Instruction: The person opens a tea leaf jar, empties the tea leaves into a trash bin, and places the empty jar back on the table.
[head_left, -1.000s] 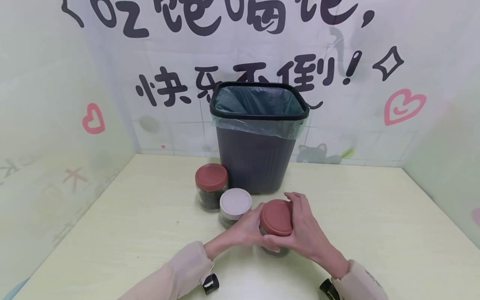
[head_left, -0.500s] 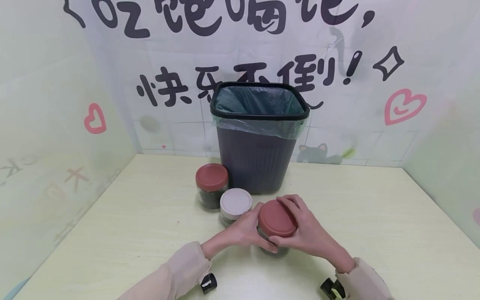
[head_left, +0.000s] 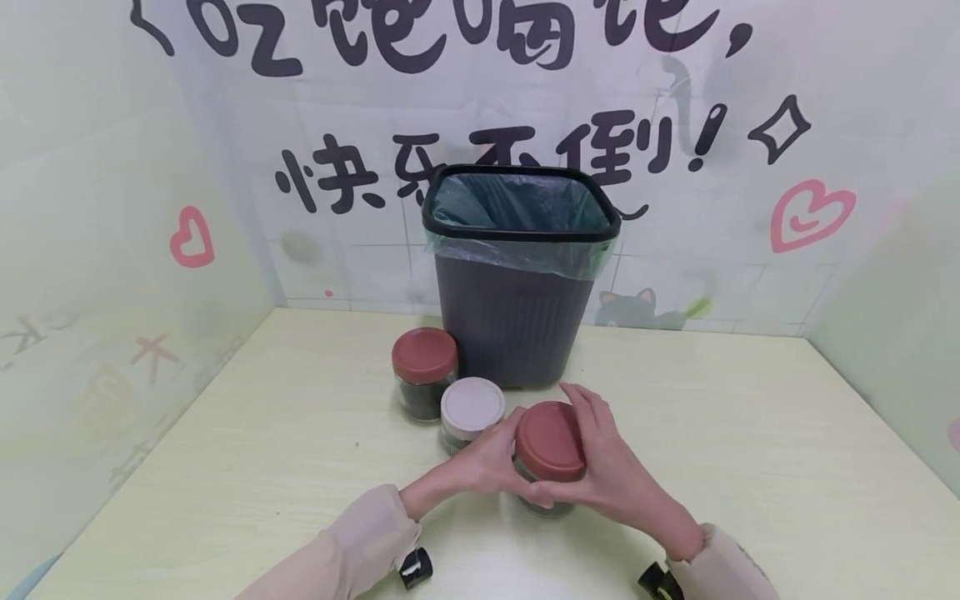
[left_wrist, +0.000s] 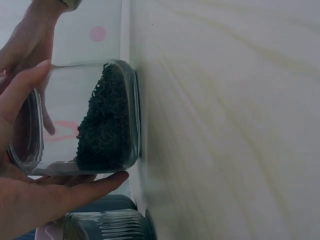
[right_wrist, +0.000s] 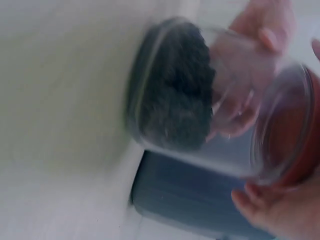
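Note:
A clear glass jar [left_wrist: 65, 115] stands on the table, partly filled with dark, curled shreds like tea leaves. Its red-brown lid [head_left: 551, 442] sits on top. My left hand [head_left: 491, 458] grips the jar's glass side, thumb and fingers around it. Around the lid curves my right hand [head_left: 618, 475], thumb along the front edge and fingers at the far right side. In the right wrist view, fingertips of the right hand [right_wrist: 280, 210] lie by the lid's rim. Close to the left hand is a white-lidded jar [head_left: 472, 408].
A second red-lidded jar [head_left: 424, 371] stands behind, to the left of the white-lidded one. At the back is a dark bin [head_left: 513, 321] with a green plastic liner. Printed walls border the pale table [head_left: 337, 483] on three sides.
My right hand's fingers closed over the lid half a second ago, and now reach further out along its right side. The left hand stays on the jar.

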